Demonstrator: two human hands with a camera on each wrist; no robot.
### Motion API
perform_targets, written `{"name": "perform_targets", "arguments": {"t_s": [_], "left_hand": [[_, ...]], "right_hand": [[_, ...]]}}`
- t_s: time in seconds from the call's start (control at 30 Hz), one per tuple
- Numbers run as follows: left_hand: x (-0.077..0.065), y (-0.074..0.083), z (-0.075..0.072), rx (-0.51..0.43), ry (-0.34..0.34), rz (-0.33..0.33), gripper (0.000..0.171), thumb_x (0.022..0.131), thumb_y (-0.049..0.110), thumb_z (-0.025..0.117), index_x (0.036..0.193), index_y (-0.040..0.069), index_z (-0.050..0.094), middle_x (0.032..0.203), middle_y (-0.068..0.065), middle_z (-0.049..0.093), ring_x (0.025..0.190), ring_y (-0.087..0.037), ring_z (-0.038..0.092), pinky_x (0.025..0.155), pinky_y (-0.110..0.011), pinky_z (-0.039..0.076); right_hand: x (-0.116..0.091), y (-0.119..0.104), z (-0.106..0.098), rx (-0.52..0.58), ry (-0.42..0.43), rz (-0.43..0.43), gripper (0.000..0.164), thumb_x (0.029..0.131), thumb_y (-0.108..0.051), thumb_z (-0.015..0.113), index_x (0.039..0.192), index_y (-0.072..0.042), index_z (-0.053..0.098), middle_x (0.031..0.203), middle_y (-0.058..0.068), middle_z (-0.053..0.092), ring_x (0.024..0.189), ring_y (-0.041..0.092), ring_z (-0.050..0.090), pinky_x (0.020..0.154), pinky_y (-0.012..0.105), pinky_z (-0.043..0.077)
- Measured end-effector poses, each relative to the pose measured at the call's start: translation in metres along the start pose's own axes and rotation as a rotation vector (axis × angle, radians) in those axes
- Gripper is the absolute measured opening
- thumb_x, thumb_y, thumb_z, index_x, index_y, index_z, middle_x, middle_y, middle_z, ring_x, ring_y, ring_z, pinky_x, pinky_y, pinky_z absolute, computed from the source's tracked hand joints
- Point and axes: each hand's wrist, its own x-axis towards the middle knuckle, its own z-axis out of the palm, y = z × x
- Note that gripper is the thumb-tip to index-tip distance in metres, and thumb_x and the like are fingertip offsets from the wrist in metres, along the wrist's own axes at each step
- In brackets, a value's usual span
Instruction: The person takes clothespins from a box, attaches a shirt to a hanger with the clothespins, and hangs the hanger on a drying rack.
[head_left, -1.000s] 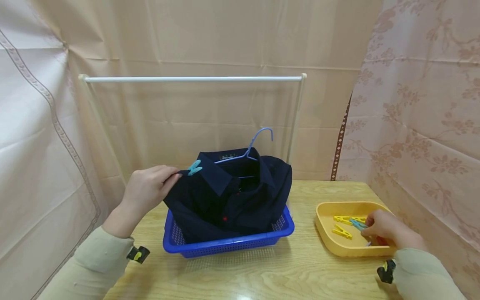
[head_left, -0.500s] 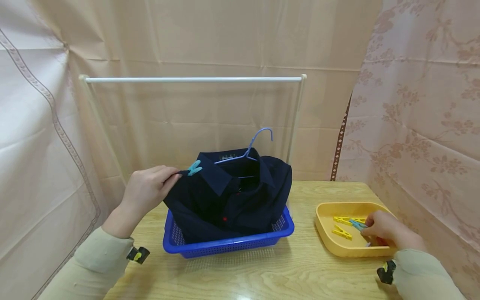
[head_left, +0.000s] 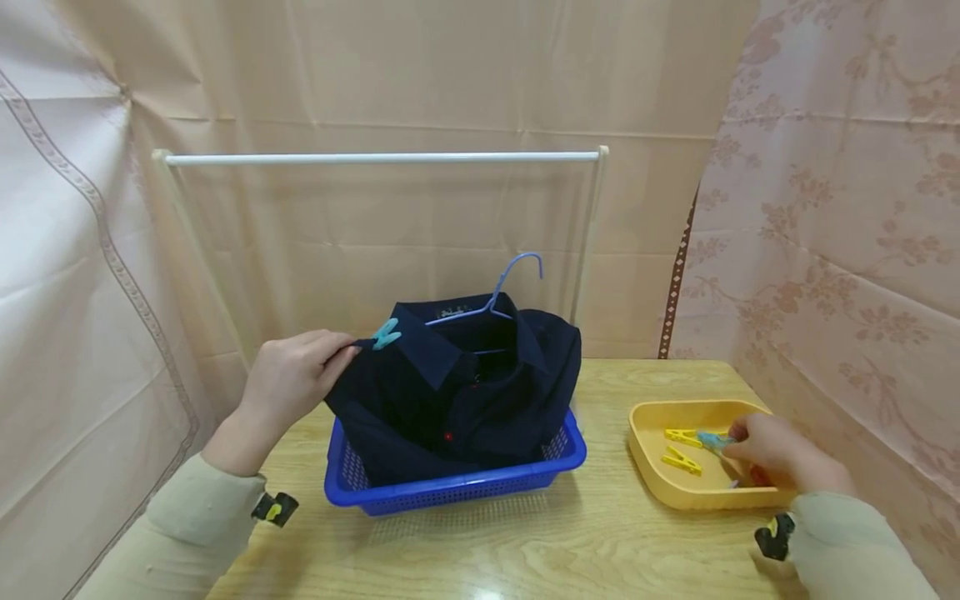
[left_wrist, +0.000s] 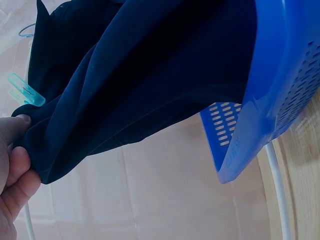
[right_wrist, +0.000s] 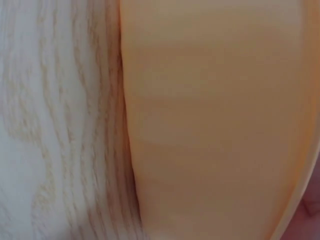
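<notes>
My left hand point(head_left: 296, 379) pinches the shoulder of a dark navy shirt point(head_left: 480, 417), which lies bunched in a blue plastic basket point(head_left: 457, 487). Just beside those fingers a teal clothespin point(head_left: 387, 333) is clipped on the cloth, also visible in the left wrist view as a clear teal clothespin point(left_wrist: 26, 90). A blue hanger point(head_left: 498, 292) sits inside the collar, its hook upright. Over at the right, my right hand point(head_left: 783, 450) pinches a light blue clothespin point(head_left: 712, 440) in the yellow tray point(head_left: 675, 492). The tray wall point(right_wrist: 215, 120) fills most of the right wrist view.
Several other clothespins lie in the tray, among them a yellow clothespin point(head_left: 682, 460); a red one is partly hidden by my right hand. Behind the basket stands a rack with a white bar point(head_left: 382, 158). Curtains point(head_left: 420, 83) surround the wooden table point(head_left: 600, 550).
My right hand has lifted slightly, and the light blue clothespin between its fingers has turned and risen a little. The left hand keeps its hold on the shirt; the whole view shifts slightly.
</notes>
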Motion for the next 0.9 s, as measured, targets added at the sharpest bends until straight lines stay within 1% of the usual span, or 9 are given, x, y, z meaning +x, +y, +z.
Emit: {"name": "perform_targets", "arguments": {"t_s": [0.13,0.17,0.23,0.37,0.47,0.6,0.73,0.8,0.9], "left_hand": [[0.000,-0.001,0.000,0.005,0.003,0.002,0.015,0.078,0.014,0.074,0.091,0.005,0.070,0.080,-0.007,0.070,0.063,-0.021,0.066,0.052,-0.037,0.054],[0.000,-0.001,0.000,0.007,0.004,0.003,0.016,0.078,0.014,0.074,0.091,0.005,0.070,0.080,-0.007,0.070,0.063,-0.021,0.066,0.052,-0.037,0.054],[0.000,-0.001,-0.001,0.009,0.005,0.003,0.016,0.078,0.014,0.074,0.091,0.005,0.070,0.080,-0.007,0.070,0.063,-0.022,0.066,0.051,-0.037,0.054],[0.000,-0.001,-0.001,0.013,0.006,0.006,0.016,0.078,0.014,0.074,0.091,0.005,0.071,0.080,-0.008,0.070,0.063,-0.022,0.066,0.051,-0.037,0.053],[0.000,0.000,-0.001,0.015,0.005,0.006,0.017,0.078,0.014,0.074,0.091,0.005,0.071,0.080,-0.008,0.070,0.064,-0.022,0.067,0.051,-0.037,0.054],[0.001,0.000,-0.002,0.014,0.005,0.005,0.017,0.078,0.014,0.074,0.092,0.005,0.070,0.080,-0.008,0.070,0.063,-0.022,0.067,0.051,-0.038,0.054],[0.000,0.001,-0.002,0.012,0.006,0.004,0.017,0.077,0.013,0.074,0.092,0.005,0.070,0.080,-0.008,0.070,0.063,-0.022,0.066,0.052,-0.038,0.054],[0.000,0.001,-0.002,0.011,0.005,0.002,0.017,0.077,0.013,0.074,0.091,0.004,0.070,0.080,-0.008,0.070,0.063,-0.022,0.066,0.052,-0.037,0.054],[0.000,0.001,-0.003,0.010,0.006,-0.001,0.017,0.077,0.013,0.074,0.091,0.004,0.070,0.080,-0.008,0.070,0.063,-0.022,0.066,0.052,-0.037,0.054]], "right_hand": [[-0.001,-0.001,-0.004,0.008,0.011,-0.027,0.023,0.088,-0.017,0.065,0.100,0.000,0.055,0.074,0.011,0.055,0.060,0.023,0.054,0.055,0.035,0.048],[-0.001,-0.001,-0.005,0.016,0.012,-0.020,0.024,0.088,-0.017,0.064,0.101,0.000,0.055,0.075,0.011,0.055,0.060,0.024,0.054,0.055,0.036,0.049],[0.000,0.000,-0.009,-0.004,0.026,-0.034,0.027,0.088,-0.017,0.065,0.104,0.001,0.054,0.080,0.011,0.056,0.063,0.024,0.055,0.057,0.036,0.051],[0.001,-0.002,-0.014,-0.112,0.097,-0.116,0.028,0.085,-0.018,0.068,0.101,0.003,0.057,0.085,0.008,0.058,0.068,0.021,0.054,0.060,0.034,0.051],[0.002,-0.002,-0.016,-0.187,0.180,-0.187,0.028,0.082,-0.018,0.071,0.096,0.003,0.059,0.083,0.006,0.059,0.071,0.019,0.052,0.062,0.033,0.049],[0.004,-0.002,-0.017,-0.204,0.249,-0.233,0.027,0.082,-0.020,0.072,0.093,0.001,0.060,0.082,0.004,0.060,0.072,0.019,0.053,0.061,0.033,0.047],[0.004,-0.002,-0.017,-0.184,0.276,-0.239,0.034,0.084,-0.024,0.071,0.100,0.003,0.060,0.085,0.006,0.061,0.074,0.020,0.055,0.061,0.032,0.048],[0.004,-0.004,-0.018,-0.168,0.287,-0.238,0.039,0.085,-0.027,0.069,0.105,0.005,0.059,0.088,0.007,0.062,0.077,0.021,0.055,0.062,0.033,0.049],[0.003,-0.008,-0.020,-0.144,0.305,-0.240,0.043,0.086,-0.031,0.068,0.108,0.006,0.058,0.090,0.009,0.062,0.080,0.024,0.056,0.065,0.035,0.050]]}}
